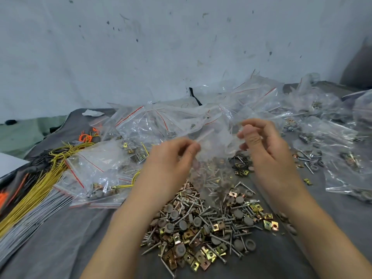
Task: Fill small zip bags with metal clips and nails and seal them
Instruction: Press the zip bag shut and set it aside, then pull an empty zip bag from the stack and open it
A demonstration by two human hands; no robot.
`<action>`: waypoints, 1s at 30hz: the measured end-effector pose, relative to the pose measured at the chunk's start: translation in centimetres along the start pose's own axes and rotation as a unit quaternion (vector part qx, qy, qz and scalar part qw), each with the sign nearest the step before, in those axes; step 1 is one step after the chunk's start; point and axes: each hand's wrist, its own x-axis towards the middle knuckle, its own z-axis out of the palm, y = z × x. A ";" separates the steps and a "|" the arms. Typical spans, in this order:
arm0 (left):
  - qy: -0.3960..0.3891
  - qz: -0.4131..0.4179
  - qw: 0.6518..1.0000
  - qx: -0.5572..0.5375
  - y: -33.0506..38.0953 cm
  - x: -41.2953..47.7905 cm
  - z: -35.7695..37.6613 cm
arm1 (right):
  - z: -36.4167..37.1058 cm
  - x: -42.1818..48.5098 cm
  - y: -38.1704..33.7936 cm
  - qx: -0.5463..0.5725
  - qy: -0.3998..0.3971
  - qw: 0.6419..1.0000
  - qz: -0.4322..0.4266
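Both hands [173, 156] [261, 143] pinching clear zip bag [215, 141], blurred, crumpled

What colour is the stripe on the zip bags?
Red; the stripe shows best in head view.

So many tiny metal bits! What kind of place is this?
Probably a small hardware-packing bench. A heap of silver nails and brass-coloured square clips lies on a grey cloth, and a pile of clear zip bags with red seal lines sits behind it. The left hand and right hand pinch one small bag.
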 end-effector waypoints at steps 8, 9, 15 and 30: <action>0.275 -0.220 0.935 -0.031 -7.8 3.3 -10.8 | -0.6 1.2 2.2 0.014 0.006 0.996 0.082; 0.311 -0.225 0.923 -0.001 -8.6 3.0 -11.8 | -0.6 1.2 2.5 0.017 0.007 0.996 0.091; 0.301 -0.133 0.938 0.111 -7.2 3.2 -7.2 | -0.3 1.7 3.8 0.022 0.007 0.990 0.136; -0.154 -0.060 0.874 0.457 -11.6 20.6 7.7 | -1.2 5.3 8.1 0.088 0.043 0.967 0.237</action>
